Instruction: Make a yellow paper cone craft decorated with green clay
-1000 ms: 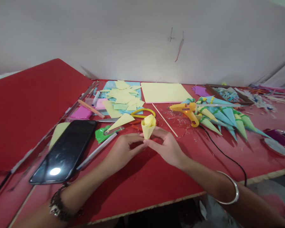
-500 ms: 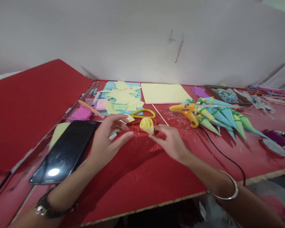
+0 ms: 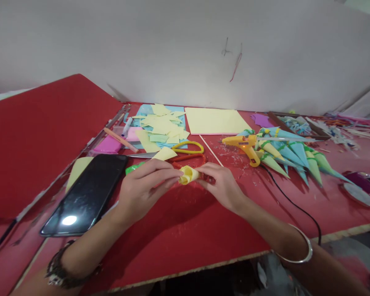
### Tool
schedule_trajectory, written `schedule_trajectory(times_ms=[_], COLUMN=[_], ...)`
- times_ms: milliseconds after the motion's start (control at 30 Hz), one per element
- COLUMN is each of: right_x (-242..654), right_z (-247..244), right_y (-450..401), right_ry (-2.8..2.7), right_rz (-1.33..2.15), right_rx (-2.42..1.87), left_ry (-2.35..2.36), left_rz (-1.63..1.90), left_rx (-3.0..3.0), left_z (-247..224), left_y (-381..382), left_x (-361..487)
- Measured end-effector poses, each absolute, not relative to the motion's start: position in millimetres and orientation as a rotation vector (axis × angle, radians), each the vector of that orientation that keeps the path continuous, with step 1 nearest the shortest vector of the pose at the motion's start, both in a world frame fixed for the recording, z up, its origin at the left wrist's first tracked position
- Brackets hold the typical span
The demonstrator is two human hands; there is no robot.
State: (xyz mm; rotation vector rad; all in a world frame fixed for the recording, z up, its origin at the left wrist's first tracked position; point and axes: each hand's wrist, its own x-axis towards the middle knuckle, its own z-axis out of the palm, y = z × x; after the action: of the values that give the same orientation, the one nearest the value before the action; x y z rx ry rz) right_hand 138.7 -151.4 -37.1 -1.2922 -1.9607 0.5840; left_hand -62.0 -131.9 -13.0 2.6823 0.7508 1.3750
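A rolled yellow paper cone (image 3: 189, 175) is held between my two hands above the red table (image 3: 185, 230). My left hand (image 3: 144, 187) pinches the cone's open, layered end from the left. From the right, my right hand (image 3: 223, 186) grips the narrower end between thumb and fingers. Just behind the cone lie scissors with red and yellow handles (image 3: 189, 148), their blades partly under a yellow paper scrap (image 3: 165, 154). A green object (image 3: 134, 167) is partly hidden by my left hand.
A black phone (image 3: 86, 193) lies at the left. Cut paper pieces (image 3: 160, 123) and a yellow sheet stack (image 3: 216, 120) sit at the back. To the right are a yellow glue gun (image 3: 242, 144) with a trailing cord and several blue and green paper cones (image 3: 291, 152).
My left hand has moved right and closed on the cone's rim. The cone has tilted, its open end now turned toward my left hand. My right hand keeps its hold.
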Motion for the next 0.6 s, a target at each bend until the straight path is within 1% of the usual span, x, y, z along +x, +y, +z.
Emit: schedule_trajectory(times_ms=[333,600], right_x=[139.3,138.5], right_z=[-34.6,-33.0], right_y=[-151.3,-151.6], right_ry=[-2.037,-2.088], right_rz=[0.687,0.703], right_rx=[-1.235,-1.227], left_ry=[0.861,0.878], left_rz=[1.356,1.421], left_rx=[2.603,2.476], left_z=[-11.2,-5.7], left_y=[-131.5,-130.7], left_x=[-61.1,-60.0])
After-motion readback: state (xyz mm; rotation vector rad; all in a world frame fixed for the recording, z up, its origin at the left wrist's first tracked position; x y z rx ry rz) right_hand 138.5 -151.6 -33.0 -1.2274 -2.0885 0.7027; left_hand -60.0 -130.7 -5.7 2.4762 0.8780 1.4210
